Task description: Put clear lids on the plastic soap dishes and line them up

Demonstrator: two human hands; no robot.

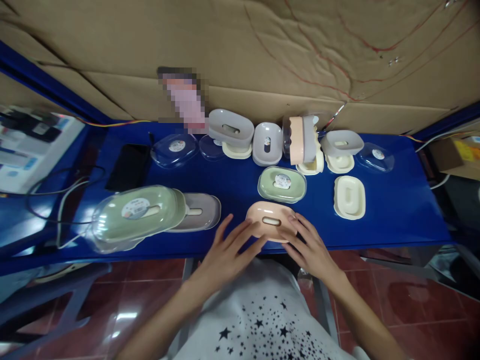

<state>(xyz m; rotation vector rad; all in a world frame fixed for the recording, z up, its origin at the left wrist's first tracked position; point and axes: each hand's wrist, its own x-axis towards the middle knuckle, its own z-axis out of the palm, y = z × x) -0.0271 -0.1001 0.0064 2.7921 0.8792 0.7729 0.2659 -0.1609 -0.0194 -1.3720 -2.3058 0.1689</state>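
Observation:
A peach oval soap dish with a slot in its middle lies near the table's front edge. My left hand is at its left end, fingers spread, with some fingertips touching the rim. At the right end, my right hand has its fingers over the rim and its thumb near the front side, gripping it. Something pale shows through the slot. Just behind sits a green soap dish under a clear lid with a round label. A grey soap dish lies left of my left hand.
Stacked green soap dishes with a clear lid lie at the left, near a black phone. Several grey dishes, clear lids and upright peach and grey pieces line the back. A cream tray lies at the right.

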